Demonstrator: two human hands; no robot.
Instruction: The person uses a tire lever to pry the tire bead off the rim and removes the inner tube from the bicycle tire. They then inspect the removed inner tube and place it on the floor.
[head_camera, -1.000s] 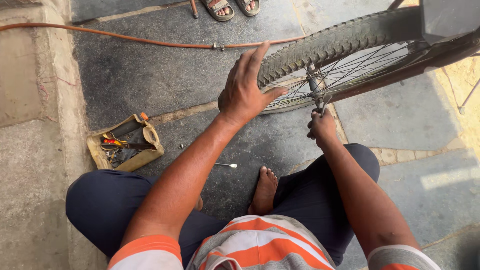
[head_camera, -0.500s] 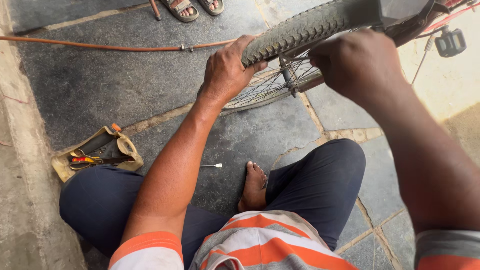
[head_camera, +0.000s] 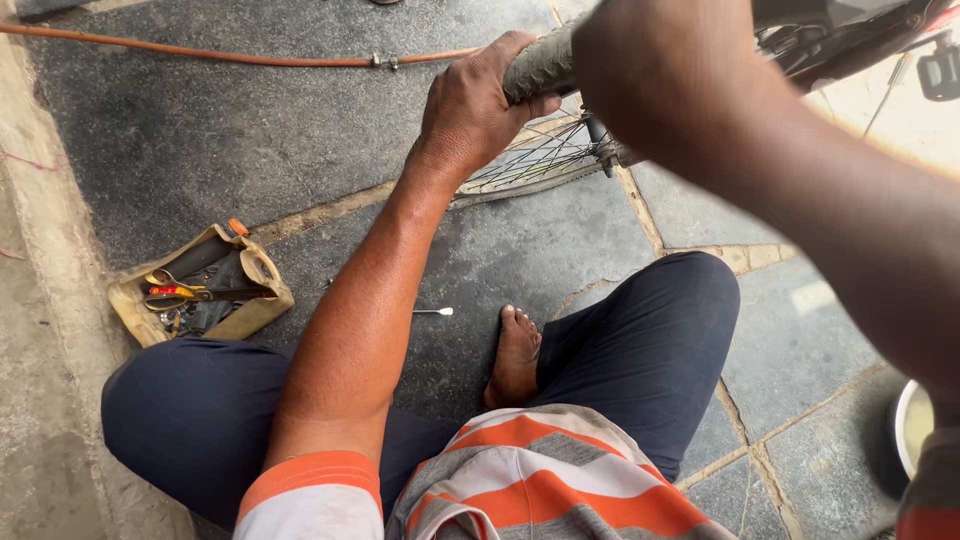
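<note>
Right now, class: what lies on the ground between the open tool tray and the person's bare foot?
In the head view, a small metal pin lies on the dark stone between the tool tray and the bare foot.

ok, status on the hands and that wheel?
Left hand gripping the bicycle tyre tread. Right hand on the wheel too, grip hidden. Orange hose lies behind; tool pouch left, clear.
</note>
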